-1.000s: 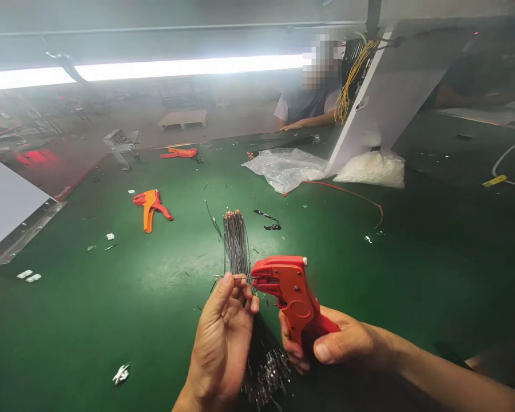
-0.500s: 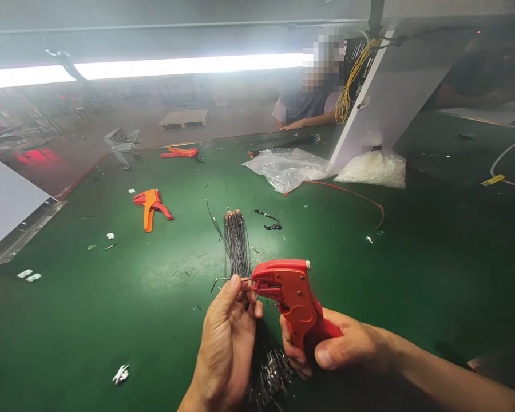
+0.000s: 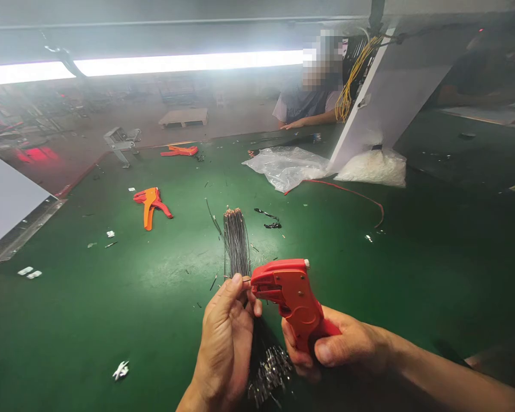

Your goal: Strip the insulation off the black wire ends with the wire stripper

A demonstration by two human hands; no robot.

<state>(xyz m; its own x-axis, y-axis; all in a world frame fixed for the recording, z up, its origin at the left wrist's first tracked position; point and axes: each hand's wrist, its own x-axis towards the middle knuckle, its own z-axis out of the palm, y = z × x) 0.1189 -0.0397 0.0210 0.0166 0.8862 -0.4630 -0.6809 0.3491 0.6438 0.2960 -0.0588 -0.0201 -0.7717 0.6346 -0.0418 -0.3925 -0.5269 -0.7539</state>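
Note:
My right hand (image 3: 321,343) is wrapped round the handles of a red and orange wire stripper (image 3: 294,292), its jaws pointing left. Between thumb and fingers, my left hand (image 3: 229,332) pinches a thin dark wire (image 3: 246,280) whose end sits at the stripper's jaws. How far the end goes in is hidden. Behind and under my left hand lies a bundle of black wires (image 3: 237,243), copper showing at its far ends. Shiny wire ends (image 3: 269,372) spread out at the near end, partly covered by my hands.
Two more strippers lie on the green table (image 3: 347,269): an orange and red one (image 3: 151,207) at left, another (image 3: 180,151) farther back. Plastic bags (image 3: 371,169) rest by a slanted white panel (image 3: 363,109). White bits (image 3: 121,371) lie at front left. A person (image 3: 306,109) sits across the table.
The stripper's jaws look more closed and have shifted very slightly left towards my left hand. Both hands keep nearly the same place and hold. The pale cable at far right has shifted right.

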